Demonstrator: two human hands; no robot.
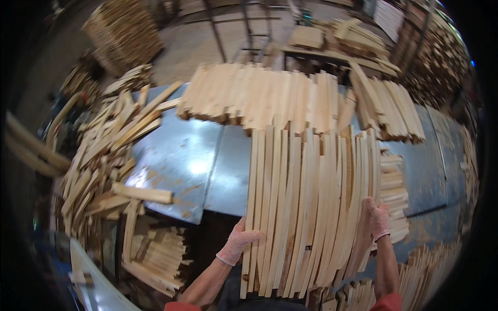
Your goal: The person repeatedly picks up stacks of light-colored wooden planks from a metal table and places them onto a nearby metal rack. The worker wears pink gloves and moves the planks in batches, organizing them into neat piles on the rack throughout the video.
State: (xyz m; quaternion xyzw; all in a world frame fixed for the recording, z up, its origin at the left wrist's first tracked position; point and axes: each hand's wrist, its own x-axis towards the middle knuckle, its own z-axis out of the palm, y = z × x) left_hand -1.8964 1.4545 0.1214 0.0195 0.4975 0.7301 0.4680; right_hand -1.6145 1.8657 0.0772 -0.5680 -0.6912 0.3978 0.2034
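Side by side in front of me stand many pale wooden strips (pixel 298 207), pressed together into one wide bundle that reaches from near my body to the metal tabletop. My left hand (pixel 239 242), in a pinkish knit glove, grips the bundle's left side with the thumb laid over the top. On its right side my right hand (pixel 377 217), gloved alike, presses against the outer strips. The fingers of both hands are partly hidden behind the wood. Beyond the bundle's far end lies a row of similar strips (pixel 259 96) on the table.
The grey metal table (pixel 228 171) carries a tangled heap of loose strips (pixel 104 155) at left. More strips lie at right, at far right (pixel 397 111) and under my right arm (pixel 428 274). A wooden crate of strips (pixel 158 256) sits low left. Tall wood stacks (pixel 124 36) stand behind.
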